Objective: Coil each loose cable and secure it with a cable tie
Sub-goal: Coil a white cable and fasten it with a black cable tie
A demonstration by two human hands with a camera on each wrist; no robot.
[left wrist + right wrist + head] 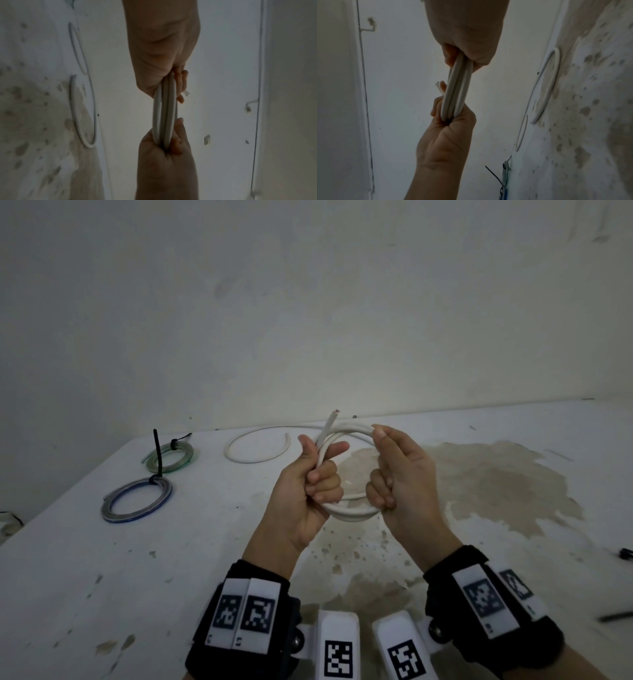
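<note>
Blue coil (pixel 137 499): flat on white table (pixel 102 577), far left; black cable tie (pixel 158 451) cinched on it, tail upright.
Green coil (pixel 168 453): just behind, also tied.
Loose white cable (pixel 257 447): open curve near the wall.
Left hand (pixel 310 484): fingers clenched round white coil (pixel 349 510), above the table.
Right hand (pixel 399 474): grasps the coil's opposite side; thumb and forefinger pinch its top.

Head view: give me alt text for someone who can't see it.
Both hands, left hand and right hand, grip a coiled white cable above a stained white table. Two tied coils, blue-edged clear tubing and green-tinted tubing, lie at left; a loose white cable curves behind.
</note>
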